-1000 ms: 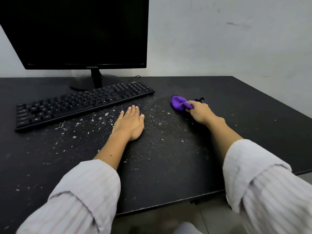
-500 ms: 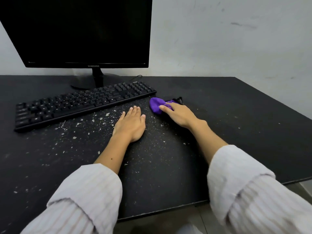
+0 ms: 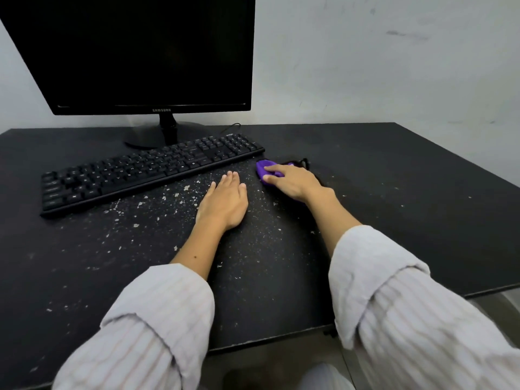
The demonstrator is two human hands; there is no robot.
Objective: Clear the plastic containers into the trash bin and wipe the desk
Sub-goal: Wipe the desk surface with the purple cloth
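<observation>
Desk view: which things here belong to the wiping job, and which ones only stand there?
Part of the job:
- purple cloth, under the right hand
- desk, speckled with white crumbs
- left hand, flat on the desk

Just there:
- keyboard
- monitor

Head view, close, looks forward and down over desk (image 3: 394, 170).
</observation>
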